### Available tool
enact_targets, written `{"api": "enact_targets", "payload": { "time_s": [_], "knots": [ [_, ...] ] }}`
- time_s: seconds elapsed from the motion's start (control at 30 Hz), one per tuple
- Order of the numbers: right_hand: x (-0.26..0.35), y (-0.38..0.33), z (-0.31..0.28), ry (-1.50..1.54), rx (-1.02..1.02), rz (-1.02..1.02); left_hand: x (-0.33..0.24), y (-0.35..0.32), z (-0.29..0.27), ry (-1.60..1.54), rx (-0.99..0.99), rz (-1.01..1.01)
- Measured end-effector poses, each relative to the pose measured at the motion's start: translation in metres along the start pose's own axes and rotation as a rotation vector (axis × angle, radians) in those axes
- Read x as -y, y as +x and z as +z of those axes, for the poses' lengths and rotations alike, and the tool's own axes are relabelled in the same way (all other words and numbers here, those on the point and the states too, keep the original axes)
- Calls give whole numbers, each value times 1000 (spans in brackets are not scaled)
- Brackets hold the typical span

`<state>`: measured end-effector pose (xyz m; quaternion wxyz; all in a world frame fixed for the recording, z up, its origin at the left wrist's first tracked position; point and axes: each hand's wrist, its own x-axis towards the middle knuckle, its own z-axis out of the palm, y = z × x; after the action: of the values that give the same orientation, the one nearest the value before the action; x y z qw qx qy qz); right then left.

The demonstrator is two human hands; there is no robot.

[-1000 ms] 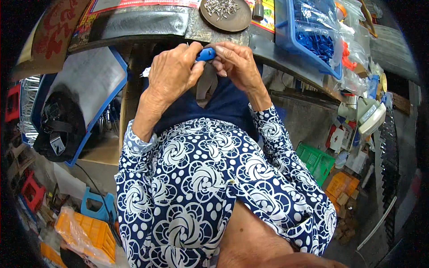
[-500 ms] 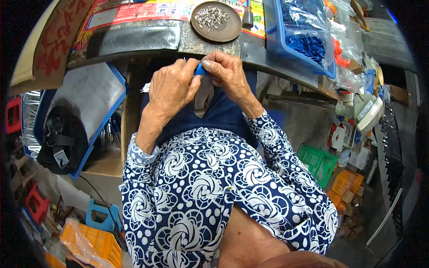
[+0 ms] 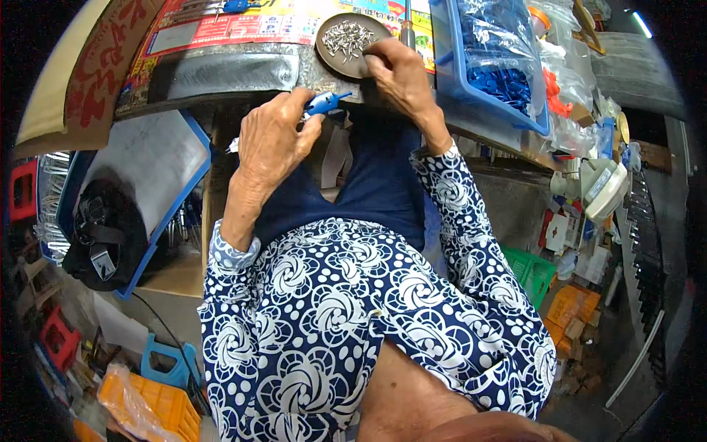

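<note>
My left hand [image 3: 274, 131] pinches a blue plastic piece [image 3: 324, 102] at the table's near edge; its narrow tip points right, and my fingers hide its other end. My right hand [image 3: 406, 81] is at the right rim of a round brown dish [image 3: 328, 53], fingers curled and thumb close to them. Whatever those fingertips hold, if anything, is too small to make out. Small silver metal pieces, like screws or pins, lie heaped in the dish [image 3: 347, 40]. Behind my right hand stands a narrow brownish cylinder [image 3: 407, 33], partly covered by the hand.
A blue bin [image 3: 546, 124] with bagged blue parts stands right of the dish. Printed sheets [image 3: 221, 29] and a dark pad [image 3: 221, 71] cover the table's left side. At far left are a cardboard box [image 3: 92, 81] and a blue-edged tray [image 3: 158, 151] holding a black bag [image 3: 103, 228].
My right hand has left the blue piece and moved up and right to the dish. My left hand keeps the piece, now more exposed with its tip pointing right.
</note>
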<state>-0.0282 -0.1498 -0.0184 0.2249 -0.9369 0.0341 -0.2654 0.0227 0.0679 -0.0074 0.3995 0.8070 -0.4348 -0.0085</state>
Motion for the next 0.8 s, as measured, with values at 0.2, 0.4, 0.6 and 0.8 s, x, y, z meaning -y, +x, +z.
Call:
{"api": "enact_targets", "payload": {
  "time_s": [0.2,0.4,0.6,0.8],
  "knots": [
    [0,8,15,-147,108,-13,7,-2,-1,6,-18,-48],
    [-5,13,16,-267,177,-159,8,2,-3,-2,-12,-88],
    [-22,11,19,-208,168,-167,8,9,1,25,-41,-95],
    [10,18,-4,267,174,44,9,17,10,77,-85,-112]
  ]
}}
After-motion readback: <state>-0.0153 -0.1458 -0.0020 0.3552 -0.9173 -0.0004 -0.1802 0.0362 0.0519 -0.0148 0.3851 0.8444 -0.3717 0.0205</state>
